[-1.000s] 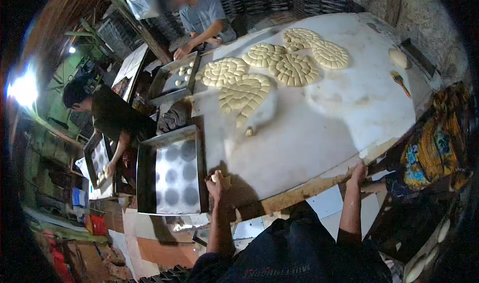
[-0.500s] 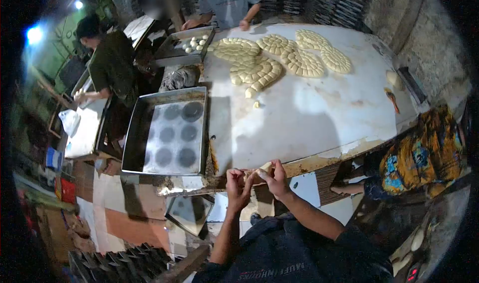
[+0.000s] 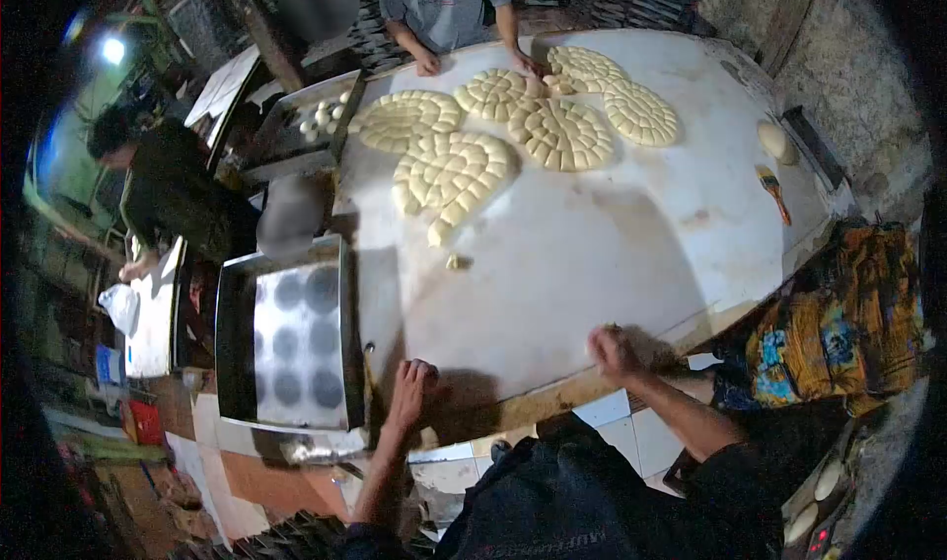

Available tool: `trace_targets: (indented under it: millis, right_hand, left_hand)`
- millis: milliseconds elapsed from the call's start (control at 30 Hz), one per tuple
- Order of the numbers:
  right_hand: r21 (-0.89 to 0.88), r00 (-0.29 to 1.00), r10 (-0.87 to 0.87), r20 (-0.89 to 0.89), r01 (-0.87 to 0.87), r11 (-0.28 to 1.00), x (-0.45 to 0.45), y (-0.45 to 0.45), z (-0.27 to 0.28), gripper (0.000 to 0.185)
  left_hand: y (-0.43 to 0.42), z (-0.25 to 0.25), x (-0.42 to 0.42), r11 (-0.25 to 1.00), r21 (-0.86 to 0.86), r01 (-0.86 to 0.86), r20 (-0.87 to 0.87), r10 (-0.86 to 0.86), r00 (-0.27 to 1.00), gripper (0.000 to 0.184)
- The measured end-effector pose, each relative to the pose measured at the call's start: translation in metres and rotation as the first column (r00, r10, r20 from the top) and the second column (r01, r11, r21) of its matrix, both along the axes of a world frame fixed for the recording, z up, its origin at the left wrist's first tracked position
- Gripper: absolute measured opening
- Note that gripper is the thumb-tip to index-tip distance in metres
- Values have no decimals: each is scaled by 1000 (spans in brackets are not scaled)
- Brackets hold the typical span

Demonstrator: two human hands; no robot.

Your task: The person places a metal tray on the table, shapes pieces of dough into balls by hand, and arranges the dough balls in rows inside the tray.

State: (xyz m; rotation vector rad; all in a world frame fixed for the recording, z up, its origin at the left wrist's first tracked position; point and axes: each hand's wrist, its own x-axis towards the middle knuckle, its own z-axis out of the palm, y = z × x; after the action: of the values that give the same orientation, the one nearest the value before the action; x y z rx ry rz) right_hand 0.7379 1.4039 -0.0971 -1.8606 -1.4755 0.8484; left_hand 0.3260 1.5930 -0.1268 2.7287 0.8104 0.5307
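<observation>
My left hand (image 3: 411,390) is at the near edge of the table (image 3: 552,294), left of centre, with its fingers curled; whatever is inside them is hidden. Farther right, my right hand (image 3: 616,353) is closed and slightly blurred over the table edge, and I cannot make out anything in it. Ahead of my hands lies a small lump of dough (image 3: 457,262). Beyond it, a coil of cut dough pieces (image 3: 456,173) trails a short tail toward me. Several similar coils, among them a round coil of dough (image 3: 560,134), spread across the far side.
A deep metal tray (image 3: 351,333) with dark round marks stands at the left. Behind it another tray (image 3: 340,136) holds dough balls. A brush (image 3: 774,195) and a larger dough lump (image 3: 776,143) lie right. Across the table a co-worker's hand (image 3: 531,64) touches dough; another person works far left.
My hands, earlier together pinching a piece of dough, have moved apart, left and right. The view has shifted. The co-worker opposite has reached a hand onto the dough coils.
</observation>
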Motion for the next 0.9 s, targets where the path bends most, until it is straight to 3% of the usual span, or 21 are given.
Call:
trace_targets:
  millis: [33,67,100,133,200,233,300,367,433,467,533,633,667,700,733,767,800,833,867,900]
  right_hand:
    - [4,1000,-9,-7,9,1000,12,7,0,22]
    - [133,960,102,260,-140,981,22,15,9,21]
    - [208,840,167,516,-312,927,31,24,11,19]
    - [295,768,32,640,-283,913,38,45,2,22]
    - [237,769,45,638,-251,938,34,95,34,20]
    - [223,773,48,632,-241,945,21,112,40,19]
    - [234,786,101,610,-300,925,-10,109,36,17]
    - [261,779,222,586,-441,858,-30,82,26,15]
    - [279,764,372,527,-570,773,-15,58,5,13]
    - [247,745,427,513,-604,757,2,51,-6,12]
    - [125,695,431,576,-595,794,39,72,6,14]
    - [342,753,128,646,-435,833,49,133,26,13]
    - [370,761,61,646,-383,847,42,153,43,12]
    - [365,765,75,639,-388,846,22,157,21,12]
    - [367,791,63,609,-351,862,-3,157,-18,13]
    - [344,794,83,603,-352,870,-12,152,-4,14]
    - [333,785,135,605,-403,852,-11,140,21,15]
    - [341,779,191,597,-462,818,-6,128,30,16]
    - [356,771,247,587,-520,777,6,118,33,17]
    - [375,748,291,596,-580,723,18,108,18,17]
  left_hand:
    - [22,-7,-5,999,-5,-52,-360,47,932,43]
    - [50,-27,-10,993,78,-90,-220,105,970,44]
    - [78,-56,-9,979,148,-139,-74,151,986,44]
    - [102,-85,3,955,133,-266,-66,277,959,44]
    - [123,-103,42,824,-414,-386,158,483,861,50]
    - [95,19,116,894,-159,-419,93,436,895,53]
    - [79,0,153,903,-172,-393,292,428,855,37]
    - [37,33,170,871,-400,-285,182,380,907,34]
    - [-8,32,135,982,-99,-159,-22,157,987,32]
    - [-9,28,113,992,-56,-114,-74,110,991,29]
    - [25,20,81,998,-14,-62,-135,59,989,26]
    - [97,13,85,939,89,-332,3,333,943,20]
    - [111,13,108,921,34,-387,68,385,921,19]
    - [112,12,132,896,-27,-443,125,443,888,19]
    - [98,18,147,865,-269,-424,196,480,855,19]
    - [89,24,161,796,-485,-362,268,530,805,20]
    - [74,-11,151,650,-659,-379,304,691,656,19]
    - [54,-27,133,818,-406,-407,203,515,833,19]
    - [34,-42,115,932,-102,-347,90,356,930,20]
    - [17,21,127,936,-223,-273,-8,278,961,22]
